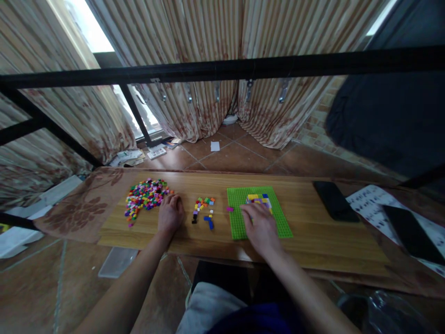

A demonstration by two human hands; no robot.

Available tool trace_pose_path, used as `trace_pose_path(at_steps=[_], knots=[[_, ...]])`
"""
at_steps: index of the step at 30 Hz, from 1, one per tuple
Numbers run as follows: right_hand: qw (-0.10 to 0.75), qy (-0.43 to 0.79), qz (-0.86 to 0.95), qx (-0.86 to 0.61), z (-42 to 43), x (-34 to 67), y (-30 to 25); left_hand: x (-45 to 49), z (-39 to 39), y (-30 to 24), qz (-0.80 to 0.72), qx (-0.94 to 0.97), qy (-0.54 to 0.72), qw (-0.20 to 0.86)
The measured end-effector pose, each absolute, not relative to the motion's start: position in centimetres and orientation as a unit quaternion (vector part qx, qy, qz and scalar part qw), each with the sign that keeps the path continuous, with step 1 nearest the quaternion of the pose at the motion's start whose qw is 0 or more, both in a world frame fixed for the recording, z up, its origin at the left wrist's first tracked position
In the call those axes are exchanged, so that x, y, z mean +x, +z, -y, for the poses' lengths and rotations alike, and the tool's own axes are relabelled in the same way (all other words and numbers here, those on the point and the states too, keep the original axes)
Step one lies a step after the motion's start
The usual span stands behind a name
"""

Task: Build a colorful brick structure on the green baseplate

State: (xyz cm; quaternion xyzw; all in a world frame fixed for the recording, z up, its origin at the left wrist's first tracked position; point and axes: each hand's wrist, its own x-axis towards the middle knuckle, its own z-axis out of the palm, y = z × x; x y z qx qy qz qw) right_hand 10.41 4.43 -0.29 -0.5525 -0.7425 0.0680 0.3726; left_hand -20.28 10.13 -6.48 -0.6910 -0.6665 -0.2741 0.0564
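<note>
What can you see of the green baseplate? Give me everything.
The green baseplate is a thin, roughly square, studded sheet that looks like plastic, lying flat on the wooden tabletop. Multicoloured bricks, yellow, purple and blue among them, sit towards its far side. The right hand covers part of it; contact is unclear. A magenta piece shows at its left edge.

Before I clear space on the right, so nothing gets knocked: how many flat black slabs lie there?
2: the left black slab at the right end of the wooden board; the right black slab on the printed sheet. Any beneath the sheet would be hidden.
</note>
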Motion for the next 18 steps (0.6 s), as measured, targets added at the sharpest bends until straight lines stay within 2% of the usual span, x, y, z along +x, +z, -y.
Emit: trace_pose_path(at_steps=[4, 6, 14, 18], knots=[[0.198, 0.076, 0.783, -0.584, -5.6, 6.4, -1.6, -20.4, -10.2, -6.6, 0.666, -0.689, -0.280, 0.057], [0.154, 0.074, 0.765, -0.621, -6.7, 5.1, -2.0, -20.5, -10.2, -6.7, 0.664, -0.688, -0.287, 0.056], [0.161, 0.062, 0.754, -0.634, -7.4, 5.1, -2.1, -20.6, -10.3, -6.6, 0.658, -0.687, -0.305, 0.043], [0.251, 0.122, 0.760, -0.587, -5.2, 6.0, -1.0, -20.8, -10.3, -6.6, 0.669, -0.680, -0.300, 0.017]])
